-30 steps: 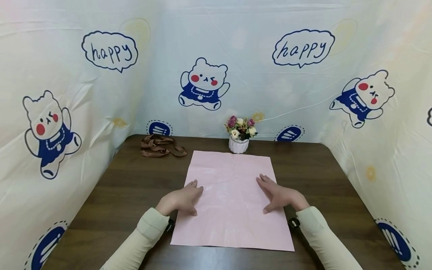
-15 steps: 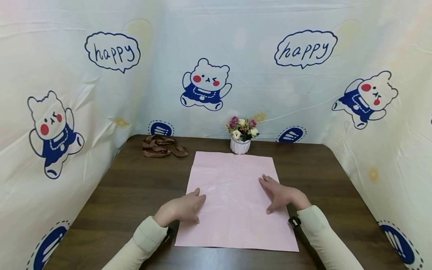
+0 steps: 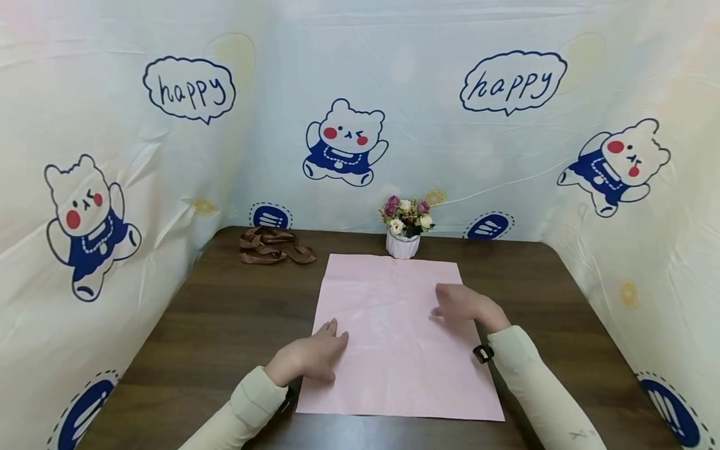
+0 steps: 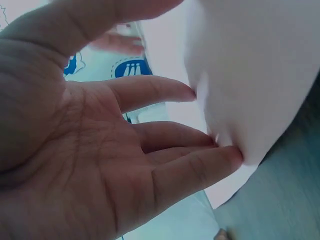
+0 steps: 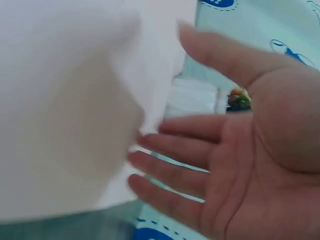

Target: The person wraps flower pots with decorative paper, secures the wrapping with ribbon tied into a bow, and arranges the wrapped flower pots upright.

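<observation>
A sheet of pink paper [image 3: 394, 350] lies flat on the dark wooden table, with faint creases and shiny patches. My left hand [image 3: 317, 356] rests on its left part, fingers spread. In the left wrist view the fingertips [image 4: 235, 155] of that hand press against the paper [image 4: 250, 75]. My right hand [image 3: 461, 304] is over the paper's right part. Its palm and extended fingers show in the right wrist view, fingertips [image 5: 137, 182] close to the paper [image 5: 65, 100], slightly blurred. Neither hand grips anything.
Brown ribbon [image 3: 272, 245] lies in loose loops at the back left of the table [image 3: 225, 331]. A white pot of artificial flowers [image 3: 402, 245] stands just behind the paper. A printed curtain [image 3: 427, 137] surrounds the table's back and sides.
My left hand has slid toward the paper's near edge. My right hand has shifted slightly away from me, its fingers changing pose. The paper lies in the same place on the table.
</observation>
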`<move>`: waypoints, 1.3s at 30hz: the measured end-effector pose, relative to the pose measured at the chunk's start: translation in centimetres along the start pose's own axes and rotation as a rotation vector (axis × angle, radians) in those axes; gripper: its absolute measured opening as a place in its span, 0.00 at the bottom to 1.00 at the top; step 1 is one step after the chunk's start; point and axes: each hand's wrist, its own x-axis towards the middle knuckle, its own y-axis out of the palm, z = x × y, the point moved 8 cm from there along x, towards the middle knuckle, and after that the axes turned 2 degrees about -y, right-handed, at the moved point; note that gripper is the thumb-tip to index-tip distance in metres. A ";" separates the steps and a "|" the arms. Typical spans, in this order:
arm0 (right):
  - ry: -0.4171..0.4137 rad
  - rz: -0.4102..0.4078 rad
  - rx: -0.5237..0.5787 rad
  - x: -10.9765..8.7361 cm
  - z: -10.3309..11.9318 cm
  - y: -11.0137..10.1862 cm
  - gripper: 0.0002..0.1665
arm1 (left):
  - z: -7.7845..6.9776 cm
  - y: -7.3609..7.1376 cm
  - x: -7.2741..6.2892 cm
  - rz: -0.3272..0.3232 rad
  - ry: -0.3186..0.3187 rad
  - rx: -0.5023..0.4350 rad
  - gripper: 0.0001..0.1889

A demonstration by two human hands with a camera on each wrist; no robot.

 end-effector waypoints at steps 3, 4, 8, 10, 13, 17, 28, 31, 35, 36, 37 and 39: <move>0.014 -0.093 0.076 2.2 -0.5 -0.7 0.42 | 0.0 0.1 0.2 0.013 -0.012 0.022 0.44; 0.025 -0.122 0.111 2.8 -0.8 -0.9 0.42 | 0.0 0.1 0.2 0.014 -0.014 0.029 0.44; 0.079 -0.222 0.283 5.0 -2.0 -1.5 0.47 | -0.3 0.2 0.3 0.015 -0.006 0.033 0.44; 0.090 -0.265 0.345 6.1 -2.4 -1.7 0.48 | -0.4 0.2 0.3 0.019 -0.004 0.032 0.43; 0.089 -0.321 0.395 7.8 -2.8 -2.1 0.50 | -0.4 0.2 0.4 0.024 -0.010 0.035 0.44; 0.070 -0.388 0.464 10.0 -2.8 -2.5 0.54 | -0.3 0.2 0.3 0.034 -0.018 0.035 0.44; 0.032 -0.466 0.612 12.8 -2.1 -2.5 0.61 | -0.4 0.1 0.0 0.006 -0.021 0.043 0.46; 0.039 -0.481 0.625 13.2 -2.0 -2.4 0.62 | -0.4 0.1 0.0 -0.006 -0.021 0.060 0.47; 0.040 -0.508 0.677 13.6 -1.8 -2.6 0.59 | -0.4 0.2 0.1 -0.012 -0.023 0.069 0.49; 0.044 -0.512 0.687 13.8 -1.8 -2.6 0.58 | -0.4 0.3 0.1 -0.014 -0.025 0.073 0.50; 0.049 -0.515 0.700 13.9 -1.8 -2.6 0.58 | -0.4 0.3 0.0 -0.015 -0.028 0.075 0.50; 0.065 -0.518 0.715 14.0 -1.8 -2.6 0.56 | -0.4 0.3 0.0 -0.022 -0.031 0.080 0.51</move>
